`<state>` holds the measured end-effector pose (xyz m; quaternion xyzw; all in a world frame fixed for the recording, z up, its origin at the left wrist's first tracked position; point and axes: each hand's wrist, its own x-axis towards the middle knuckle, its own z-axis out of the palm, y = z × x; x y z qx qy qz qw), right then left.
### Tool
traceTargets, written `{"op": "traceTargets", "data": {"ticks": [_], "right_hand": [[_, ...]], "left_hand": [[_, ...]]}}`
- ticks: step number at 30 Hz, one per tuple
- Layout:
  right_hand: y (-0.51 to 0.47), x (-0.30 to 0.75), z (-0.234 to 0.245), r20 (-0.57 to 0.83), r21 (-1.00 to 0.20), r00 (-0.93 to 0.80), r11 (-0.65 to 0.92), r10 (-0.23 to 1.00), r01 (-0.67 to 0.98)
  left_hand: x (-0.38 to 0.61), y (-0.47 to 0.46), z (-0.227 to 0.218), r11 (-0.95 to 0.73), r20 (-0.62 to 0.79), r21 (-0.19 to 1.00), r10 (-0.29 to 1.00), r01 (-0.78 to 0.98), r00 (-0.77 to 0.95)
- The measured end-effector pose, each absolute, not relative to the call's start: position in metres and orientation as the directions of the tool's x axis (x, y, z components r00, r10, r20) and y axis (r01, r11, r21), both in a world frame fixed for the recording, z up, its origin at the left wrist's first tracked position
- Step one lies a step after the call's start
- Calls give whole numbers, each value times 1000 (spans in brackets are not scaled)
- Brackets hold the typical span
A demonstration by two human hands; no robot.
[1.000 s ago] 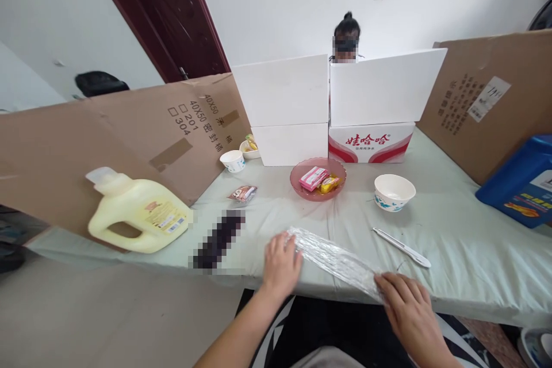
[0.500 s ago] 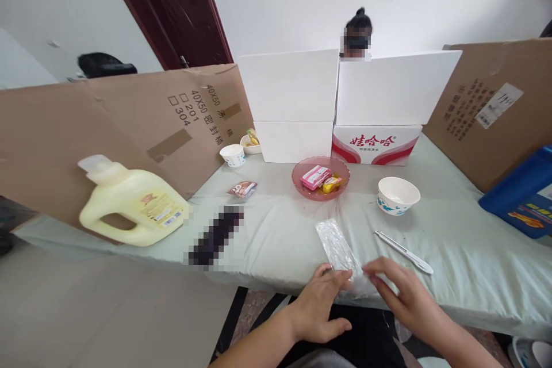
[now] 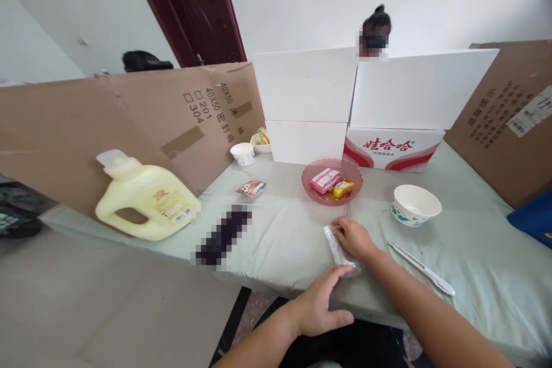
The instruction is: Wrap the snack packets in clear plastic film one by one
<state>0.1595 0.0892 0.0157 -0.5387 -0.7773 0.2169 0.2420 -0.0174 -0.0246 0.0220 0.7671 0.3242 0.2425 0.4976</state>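
A crinkled clear plastic bag [image 3: 338,250] lies on the cloth near the table's front edge. My right hand [image 3: 356,238] reaches over its far right side, fingers bent down and closed on the plastic; the fingertips are partly hidden. At the bag's near end, my left hand [image 3: 321,302] has its fingers stretched forward and its thumb held apart, the fingertips touching the plastic. To the right of my right forearm rests a white utility knife [image 3: 422,267]. Beyond the hands stands a pink glass bowl [image 3: 310,187] with a pink packet [image 3: 326,180] and a yellow packet [image 3: 342,188].
A white paper bowl [image 3: 416,207] stands at right, a blue container [image 3: 532,215] farther right. A wrapped snack [image 3: 250,188] and a pale yellow jug [image 3: 150,201] are at left. White boxes [image 3: 308,86] and brown cardboard [image 3: 142,126] wall the table; a person's head shows behind.
My right hand has moved forward and left, from the bag's near end to its far end. The bag now looks shorter and bunched. The view has turned slightly left.
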Motion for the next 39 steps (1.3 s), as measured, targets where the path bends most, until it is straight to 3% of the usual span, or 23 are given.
{"op": "traceTargets", "data": {"ticks": [6, 9, 13, 16, 22, 27, 29, 33, 36, 39], "right_hand": [[87, 164, 9, 176, -564, -321, 362, 931, 742], [90, 167, 7, 187, -568, -326, 373, 927, 734], [89, 167, 5, 210, -564, -324, 385, 922, 730], [88, 166, 1, 236, -557, -318, 396, 918, 730], [90, 165, -2, 304, -553, -286, 412, 909, 724], [75, 178, 14, 409, -548, -144, 368, 901, 751], [55, 182, 20, 453, -472, -204, 428, 868, 771], [-4, 180, 7, 417, -89, -613, 701, 671, 707], [-47, 176, -14, 379, 41, -625, 662, 683, 748], [-67, 177, -23, 374, 52, -574, 601, 729, 797]], "left_hand": [[-8, -30, 29, -362, -25, 823, 746, 438, 665], [-14, -31, 31, -342, -26, 826, 771, 448, 636], [-25, -14, 35, -346, 179, 845, 901, 407, 396], [-25, 11, 37, -446, 362, 759, 895, 475, 261], [-7, 68, 20, -674, 389, 554, 729, 488, 564], [-5, 80, -2, -695, 409, 500, 715, 517, 566], [-6, 78, -4, -699, 417, 491, 712, 519, 565], [-7, 75, 2, -691, 369, 461, 720, 557, 588], [-6, 73, 7, -686, 326, 444, 723, 577, 609], [-5, 70, 11, -689, 314, 416, 721, 593, 618]]}}
